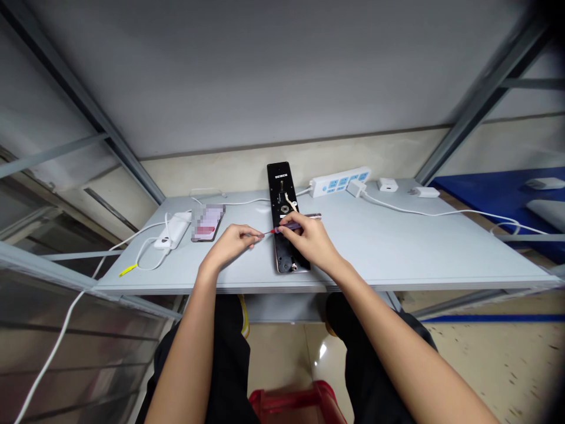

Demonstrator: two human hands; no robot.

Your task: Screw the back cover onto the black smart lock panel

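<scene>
My right hand (304,235) is closed around the handle of a slim screwdriver (312,217), which has a red part near its front. Its thin shaft points left, toward my left hand (241,240). The fingertips of my left hand pinch together at the shaft's tip; whatever they hold is too small to make out. Beneath my right hand lies a long black panel (277,176), like the body of a door lock, with metal fittings and a short light-coloured cable (291,204). My right hand covers part of its middle.
On the grey table (397,253), a phone (208,224) and a white power strip (174,229) with cables lie left. Another power strip (339,182), with a charger (355,187) plugged in, sits behind. More white chargers (387,185) are at the back right. A red stool (295,400) shows below.
</scene>
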